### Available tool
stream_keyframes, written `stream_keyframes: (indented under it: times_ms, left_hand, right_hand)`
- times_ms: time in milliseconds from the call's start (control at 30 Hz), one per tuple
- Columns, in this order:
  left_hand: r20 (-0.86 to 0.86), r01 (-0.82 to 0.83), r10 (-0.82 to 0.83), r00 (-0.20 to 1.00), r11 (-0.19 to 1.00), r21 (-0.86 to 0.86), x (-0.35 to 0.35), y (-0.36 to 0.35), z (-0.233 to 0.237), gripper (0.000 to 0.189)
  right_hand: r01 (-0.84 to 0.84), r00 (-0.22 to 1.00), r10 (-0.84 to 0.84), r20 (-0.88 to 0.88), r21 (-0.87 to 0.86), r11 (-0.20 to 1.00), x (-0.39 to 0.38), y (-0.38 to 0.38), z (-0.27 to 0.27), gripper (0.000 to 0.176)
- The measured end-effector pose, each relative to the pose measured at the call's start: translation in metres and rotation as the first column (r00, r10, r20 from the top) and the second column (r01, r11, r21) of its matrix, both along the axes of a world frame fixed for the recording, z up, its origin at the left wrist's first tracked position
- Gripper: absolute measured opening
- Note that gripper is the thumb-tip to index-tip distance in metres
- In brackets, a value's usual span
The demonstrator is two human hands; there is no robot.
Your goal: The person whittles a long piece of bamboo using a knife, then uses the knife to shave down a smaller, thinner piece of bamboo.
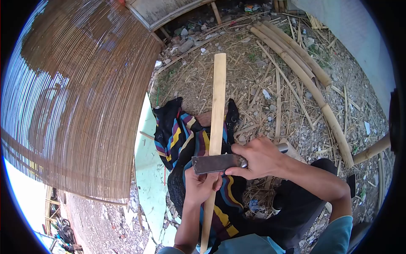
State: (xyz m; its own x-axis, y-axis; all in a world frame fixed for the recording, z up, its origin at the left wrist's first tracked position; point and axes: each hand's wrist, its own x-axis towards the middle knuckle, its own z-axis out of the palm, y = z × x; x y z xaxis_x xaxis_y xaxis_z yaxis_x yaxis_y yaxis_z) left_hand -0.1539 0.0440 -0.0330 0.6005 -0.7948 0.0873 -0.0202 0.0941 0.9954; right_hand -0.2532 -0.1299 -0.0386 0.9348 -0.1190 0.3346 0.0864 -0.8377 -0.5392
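A long, pale bamboo strip (218, 97) runs away from me over my lap. My left hand (199, 186) is closed around it just below the knife, with the near end of the strip continuing under my wrist. My right hand (259, 157) grips the handle of a broad-bladed knife (213, 164), whose metal-capped end sticks out past the fist. The dark blade lies crosswise over the strip, its square tip above my left fingers. Under the strip, a black cloth with yellow, maroon and blue stripes (182, 131) covers my lap.
A large slatted bamboo screen (93, 110) stands on the left. Several thick bamboo poles (296, 59) lie at the far right. Shavings and rubble cover the ground (262, 106). A pale green board (150, 190) lies left of the cloth.
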Motion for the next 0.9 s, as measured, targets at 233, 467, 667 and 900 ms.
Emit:
stream_keyframes:
  times_ms: [233, 467, 667, 900]
  left_hand:
    - [-0.026, -0.015, 0.016, 1.000, 1.000, 0.023, -0.008, -0.004, 0.000, 0.008]
    - [-0.009, -0.062, 0.062, 0.998, 0.996, 0.065, -0.004, -0.015, 0.007, 0.014]
    - [-0.086, -0.020, 0.017, 0.996, 0.999, -0.038, -0.005, -0.013, 0.008, 0.011]
    - [-0.129, -0.016, 0.019, 0.991, 1.000, 0.024, -0.015, -0.018, 0.009, 0.021]
  right_hand:
    - [0.040, 0.999, -0.036, 0.032, -0.157, 0.987, -0.003, -0.010, 0.001, 0.063]
    - [0.128, 0.988, -0.113, 0.107, -0.153, 0.980, 0.010, -0.027, 0.003, 0.064]
    - [0.029, 0.998, -0.015, 0.067, -0.201, 0.979, 0.000, -0.012, 0.008, 0.063]
    - [0.259, 0.963, -0.250, 0.102, -0.081, 0.963, 0.002, -0.054, 0.016, 0.061]
